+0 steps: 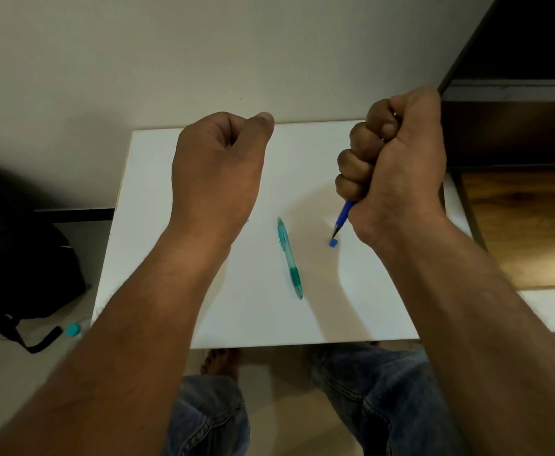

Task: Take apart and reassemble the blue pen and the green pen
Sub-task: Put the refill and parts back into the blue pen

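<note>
On the white table [352, 311], green pen [288, 256]; black backpack [22, 245] alongside

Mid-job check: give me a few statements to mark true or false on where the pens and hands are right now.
1. The right hand grips the blue pen in a fist. True.
2. The left hand holds the green pen. False: the green pen lies on the white table, between the hands.
3. A small blue piece lies on the table by the blue pen's tip. True.
4. The green pen lies in separate parts. False: it looks whole.
</note>
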